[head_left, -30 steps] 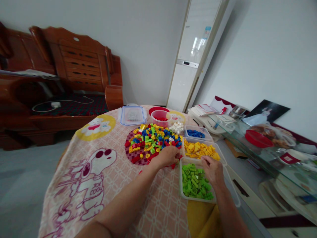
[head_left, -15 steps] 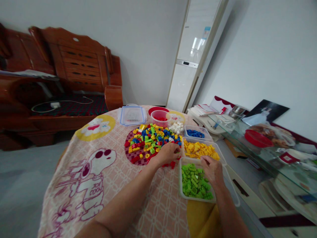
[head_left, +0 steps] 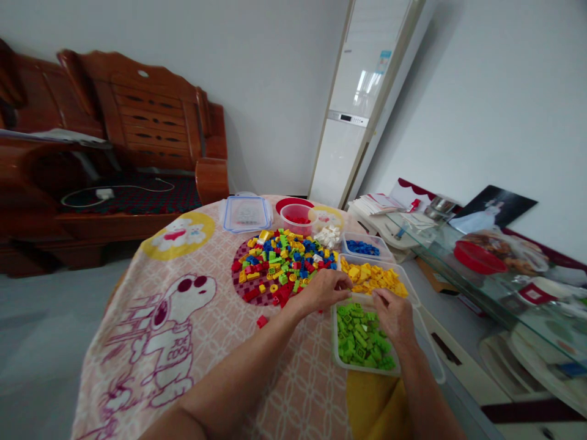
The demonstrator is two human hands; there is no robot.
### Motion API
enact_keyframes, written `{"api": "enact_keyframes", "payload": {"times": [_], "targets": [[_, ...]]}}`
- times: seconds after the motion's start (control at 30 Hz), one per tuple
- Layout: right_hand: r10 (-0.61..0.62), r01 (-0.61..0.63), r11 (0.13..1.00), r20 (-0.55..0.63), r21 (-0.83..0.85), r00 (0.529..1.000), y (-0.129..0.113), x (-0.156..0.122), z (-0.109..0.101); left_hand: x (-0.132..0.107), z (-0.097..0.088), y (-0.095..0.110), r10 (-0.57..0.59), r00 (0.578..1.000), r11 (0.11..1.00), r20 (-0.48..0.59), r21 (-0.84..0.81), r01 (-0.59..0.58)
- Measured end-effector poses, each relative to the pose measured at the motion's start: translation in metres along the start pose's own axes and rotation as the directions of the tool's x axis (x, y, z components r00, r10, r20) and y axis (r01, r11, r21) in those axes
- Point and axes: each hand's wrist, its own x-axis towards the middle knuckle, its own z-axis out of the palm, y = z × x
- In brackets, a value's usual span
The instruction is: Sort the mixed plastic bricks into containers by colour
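A mixed pile of toy building bricks (head_left: 279, 260) lies on a dark red round patch of the tablecloth. My left hand (head_left: 324, 287) is at the pile's right side, by the rims of the yellow and green boxes. Its fingers are curled together, and whatever they hold is hidden. My right hand (head_left: 395, 315) hovers over the edge of the box of green bricks (head_left: 364, 336), thumb and forefinger pinched; I cannot make out anything between them. Behind it sits the box of yellow bricks (head_left: 373, 278). A single red brick (head_left: 262, 321) rests left of my left forearm.
Farther back are a box of blue bricks (head_left: 362, 247), a heap of white bricks (head_left: 328, 236), a round tub with red bricks (head_left: 297, 219) and a blue-edged lid (head_left: 246, 214). On the right, a glass shelf (head_left: 463, 263) holds a red bowl (head_left: 479, 256) and papers.
My left hand has moved right, from the pile's edge to the box rims. The lone red brick beside my forearm is now in plain sight. My right hand has hardly moved.
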Motion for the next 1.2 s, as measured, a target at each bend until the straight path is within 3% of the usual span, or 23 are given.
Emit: {"api": "enact_keyframes", "payload": {"times": [0.2,0.3,0.53,0.7,0.87,1.2], "targets": [[-0.001,0.001,1.000,-0.002,0.006,1.000,0.001,0.000,0.001,-0.001,0.003,0.007,0.051,0.996,0.998,0.066,0.030,-0.053],[0.004,-0.004,1.000,0.000,-0.006,1.000,0.002,0.000,0.001,0.000,-0.004,0.001,0.053,0.997,0.998,0.057,0.040,-0.055],[-0.012,0.012,1.000,-0.009,0.002,1.000,0.003,0.000,0.001,-0.006,-0.048,-0.034,-0.150,0.973,0.927,-0.173,0.318,0.199],[-0.015,0.015,1.000,-0.006,-0.006,1.000,0.001,0.000,0.001,-0.015,-0.065,-0.049,-0.272,0.947,0.840,-0.172,0.437,0.320],[0.000,0.000,1.000,-0.008,-0.019,1.000,0.000,0.001,0.001,-0.014,-0.057,-0.052,-0.287,0.952,0.848,-0.104,0.435,0.303],[0.004,-0.004,1.000,-0.008,0.002,1.000,0.001,0.001,0.001,-0.003,-0.032,-0.062,-0.165,0.979,0.915,-0.119,0.353,0.197]]}}
